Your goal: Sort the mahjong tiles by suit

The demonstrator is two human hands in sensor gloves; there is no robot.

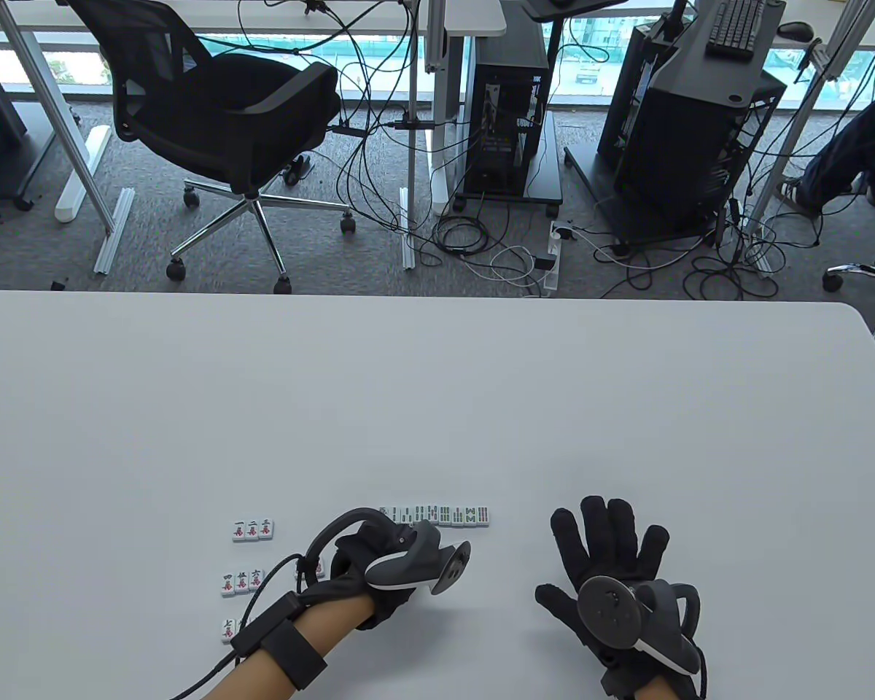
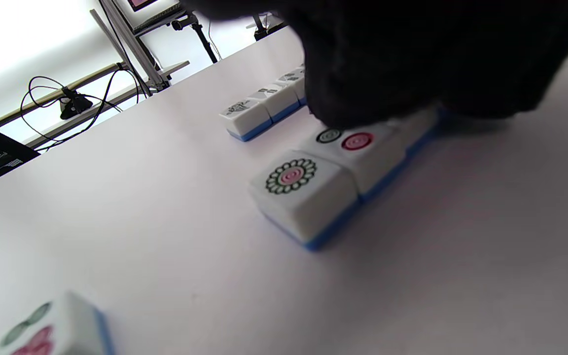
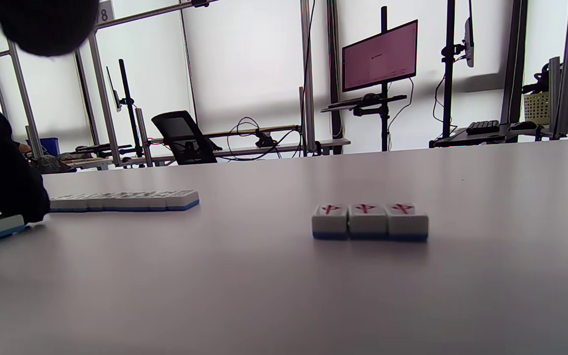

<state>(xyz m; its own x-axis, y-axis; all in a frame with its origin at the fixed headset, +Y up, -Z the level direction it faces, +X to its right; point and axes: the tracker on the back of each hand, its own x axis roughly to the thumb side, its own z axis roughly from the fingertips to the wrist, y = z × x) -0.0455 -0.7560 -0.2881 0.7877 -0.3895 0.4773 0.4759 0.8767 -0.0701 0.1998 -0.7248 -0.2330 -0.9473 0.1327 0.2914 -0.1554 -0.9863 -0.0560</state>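
Table view showed the white table from above w/ the left hand in its black sensor glove curled knuckles-up just below a row of white, blue-backed mahjong tiles w/ green bamboo faces. What lay under that hand was covered there. Left wrist view filled the gap: a short line of white, blue-backed circle-suit tiles, the near one w/ a single large flower-like circle, the next w/ a dark and a red circle, the rest running under the black fingertips. The fingertips pressed down on top of that line; whether they pinched a tile or only touched it, I couldn't tell. A blurred 2-circle tile sat cut off at the bottom left corner.

The right hand lay flat, fingers spread wide, holding nothing, well to the right of the bamboo row.

Left of the left hand, 3 groups of character-suit tiles w/ red marks lay one below another; the lowest was partly hidden by the forearm strap. Right wrist view alone showed three tiles w/ red marks side by side, touching, probably the red-centre kind, though seen too flat to be sure.
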